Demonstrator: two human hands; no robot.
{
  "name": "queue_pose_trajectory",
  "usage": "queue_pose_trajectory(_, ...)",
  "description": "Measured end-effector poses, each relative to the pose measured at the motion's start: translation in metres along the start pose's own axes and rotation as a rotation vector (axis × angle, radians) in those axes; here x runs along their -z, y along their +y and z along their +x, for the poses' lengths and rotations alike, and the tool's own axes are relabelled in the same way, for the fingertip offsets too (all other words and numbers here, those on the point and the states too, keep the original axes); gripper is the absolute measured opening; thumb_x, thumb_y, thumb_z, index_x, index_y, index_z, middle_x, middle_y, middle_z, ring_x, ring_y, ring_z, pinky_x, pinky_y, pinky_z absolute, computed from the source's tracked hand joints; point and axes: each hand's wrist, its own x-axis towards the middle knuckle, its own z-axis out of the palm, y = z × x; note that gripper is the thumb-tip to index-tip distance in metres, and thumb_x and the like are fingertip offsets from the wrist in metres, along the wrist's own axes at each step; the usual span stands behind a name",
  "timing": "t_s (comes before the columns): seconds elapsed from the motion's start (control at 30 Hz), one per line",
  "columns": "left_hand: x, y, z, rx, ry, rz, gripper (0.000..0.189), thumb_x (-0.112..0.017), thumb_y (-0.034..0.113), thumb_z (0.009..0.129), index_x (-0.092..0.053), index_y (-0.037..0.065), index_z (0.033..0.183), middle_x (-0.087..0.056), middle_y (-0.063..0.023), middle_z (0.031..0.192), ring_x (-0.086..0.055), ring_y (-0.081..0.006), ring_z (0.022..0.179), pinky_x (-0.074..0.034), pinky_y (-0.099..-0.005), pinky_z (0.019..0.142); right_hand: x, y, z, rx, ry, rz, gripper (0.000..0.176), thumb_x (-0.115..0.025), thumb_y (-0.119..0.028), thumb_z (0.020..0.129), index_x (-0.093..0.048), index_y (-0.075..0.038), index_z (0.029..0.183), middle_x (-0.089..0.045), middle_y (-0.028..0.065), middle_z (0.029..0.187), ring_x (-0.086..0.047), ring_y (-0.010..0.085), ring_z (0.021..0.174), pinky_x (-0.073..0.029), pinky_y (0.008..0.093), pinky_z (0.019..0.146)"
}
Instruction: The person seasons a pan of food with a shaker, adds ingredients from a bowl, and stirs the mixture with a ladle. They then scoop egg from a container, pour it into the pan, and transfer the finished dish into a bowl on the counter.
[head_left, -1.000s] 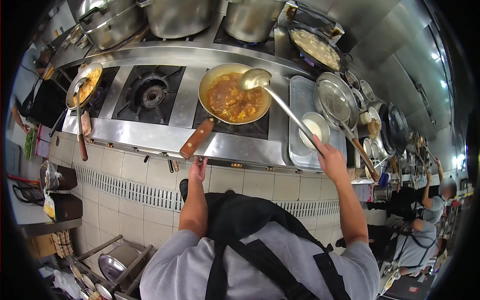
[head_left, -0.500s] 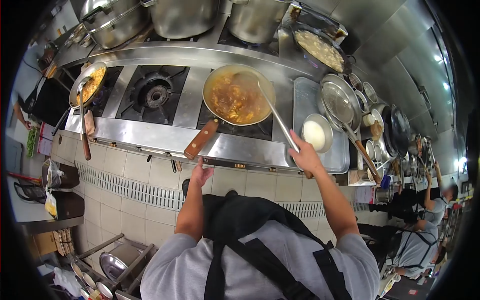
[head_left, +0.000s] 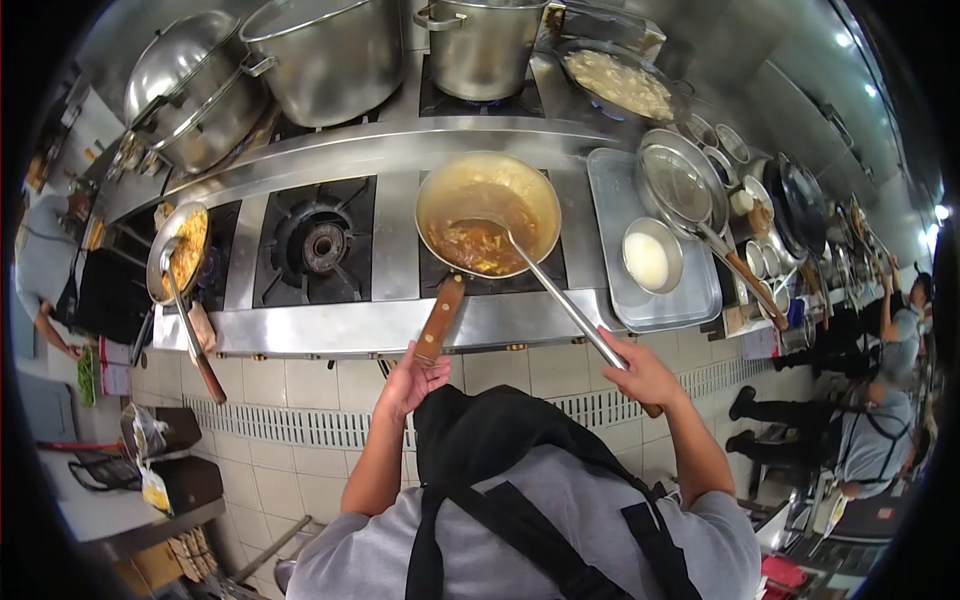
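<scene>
You're likely stirring, right hand (head_left: 640, 372) gripping the ladle (head_left: 565, 303); left hand (head_left: 406, 386), grip unclear, should steady the near pan handle (head_left: 441, 318).

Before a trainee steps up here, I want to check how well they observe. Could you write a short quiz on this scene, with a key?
1. Multiple choice: Where does the small round metal bowl of white contents stand?
A) On the black iron burner
B) On the rectangular silver-grey tray
C) Inside the tall steel pot

2. True or false: The long-handled metal ladle is in the right hand.

3. Fill in: The flat brown wooden handle of the round, pale-walled pan ends nearest the ___ hand.

Key: 1. B; 2. True; 3. left.
</scene>
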Motion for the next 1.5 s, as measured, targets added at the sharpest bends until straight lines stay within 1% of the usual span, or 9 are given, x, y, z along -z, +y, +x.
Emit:
queue_pose_trajectory(0.17, -0.037, 0.058, 0.008, 0.121, -0.224, -0.02, 0.06, -0.032, 0.051, 0.098, -0.045, -0.001, 0.125, -0.062, -0.0171, 0.109, -0.064, -0.0263, 0.097, -0.056, -0.0406, 0.082, -0.025, -0.031, -0.025, -0.115, 0.11, 0.151, 0.068, -0.06, -0.008, 0.084, -0.033, -0.021, 0.145, -0.051, -0.0009, 0.064, -0.045, 0.0078, 0.048, -0.042, 0.0241, 0.048)
queue_pose_trajectory(0.3, -0.059, 0.071, 0.022, 0.265, -0.177, 0.077, 0.05, -0.044, 0.045, 0.096, -0.048, 0.004, 0.124, -0.062, -0.0169, 0.108, -0.064, -0.0266, 0.091, -0.056, -0.0367, 0.074, -0.038, -0.044, -0.01, 0.003, 0.324, 0.059, 0.069, -0.059, -0.004, 0.083, -0.033, -0.017, 0.145, -0.057, -0.001, 0.072, -0.044, 0.0047, 0.049, -0.041, 0.0232, 0.045)
queue_pose_trajectory(0.4, -0.059, 0.069, 0.037, 0.323, -0.232, 0.008, 0.039, -0.056, 0.037, 0.092, -0.049, 0.006, 0.114, -0.06, -0.0091, 0.09, -0.06, -0.0182, 0.074, -0.053, -0.0294, 0.062, -0.048, -0.057, 0.02, -0.059, 0.435, -0.097, 0.065, -0.062, -0.012, 0.081, -0.038, -0.015, 0.142, -0.054, 0.0142, 0.065, -0.052, 0.0183, 0.053, -0.046, 0.0325, 0.058)
queue_pose_trajectory(0.47, -0.061, 0.07, 0.036, 0.333, -0.233, -0.037, 0.031, -0.061, 0.029, 0.09, -0.049, 0.007, 0.107, -0.054, -0.0041, 0.079, -0.053, -0.0134, 0.063, -0.048, -0.0267, 0.055, -0.057, -0.057, 0.04, 0.074, 0.596, -0.305, 0.063, -0.06, -0.012, 0.081, -0.039, -0.014, 0.141, -0.06, 0.0239, 0.077, -0.058, 0.0348, 0.063, -0.048, 0.0403, 0.071)
queue_pose_trajectory(0.57, -0.064, 0.074, 0.034, 0.332, -0.242, -0.007, 0.028, -0.06, 0.027, 0.091, -0.047, 0.008, 0.106, -0.055, -0.0046, 0.08, -0.054, -0.0143, 0.064, -0.049, -0.0274, 0.055, -0.072, -0.039, 0.063, 0.096, 0.68, -0.432, 0.064, -0.062, -0.01, 0.079, -0.04, -0.011, 0.139, -0.063, 0.0234, 0.093, -0.052, 0.0246, 0.056, -0.046, 0.0333, 0.06)
queue_pose_trajectory(0.9, -0.065, 0.075, 0.035, 0.326, -0.258, 0.027, 0.028, -0.059, 0.026, 0.092, -0.047, 0.008, 0.108, -0.055, -0.0058, 0.08, -0.055, -0.016, 0.062, -0.049, -0.0283, 0.054, -0.122, -0.053, 0.07, 0.021, 0.494, -0.155, 0.07, -0.061, -0.011, 0.081, -0.033, -0.021, 0.144, -0.064, 0.0243, 0.098, -0.051, 0.0252, 0.061, -0.048, 0.0326, 0.068)
queue_pose_trajectory(0.97, -0.066, 0.075, 0.034, 0.321, -0.257, 0.033, 0.028, -0.059, 0.026, 0.091, -0.047, 0.007, 0.108, -0.055, -0.0058, 0.079, -0.055, -0.0161, 0.062, -0.049, -0.0285, 0.054, -0.118, -0.061, 0.058, -0.072, 0.365, -0.145, 0.068, -0.06, -0.01, 0.081, -0.034, -0.018, 0.143, -0.059, 0.0241, 0.114, -0.061, 0.0418, 0.089, -0.049, 0.038, 0.081)
queue_pose_trajectory(1.27, -0.063, 0.075, 0.038, 0.339, -0.268, 0.0, 0.023, -0.059, 0.024, 0.091, -0.048, 0.007, 0.103, -0.057, -0.0051, 0.079, -0.058, -0.017, 0.063, -0.05, -0.0306, 0.054, -0.088, -0.058, -0.015, -0.009, 0.406, -0.643, 0.068, -0.06, -0.003, 0.076, -0.04, -0.017, 0.14, -0.064, 0.0206, 0.091, -0.06, 0.0422, 0.082, -0.048, 0.0469, 0.074)
queue_pose_trajectory(1.5, -0.068, 0.079, 0.048, 0.36, -0.261, 0.096, 0.025, -0.064, 0.026, 0.088, -0.053, 0.006, 0.1, -0.056, -0.0037, 0.076, -0.055, -0.0128, 0.059, -0.05, -0.0284, 0.052, -0.09, -0.052, -0.002, 0.121, 0.648, -0.425, 0.066, -0.06, -0.002, 0.076, -0.042, -0.014, 0.138, -0.063, 0.0247, 0.094, -0.06, 0.0396, 0.07, -0.049, 0.0408, 0.071)
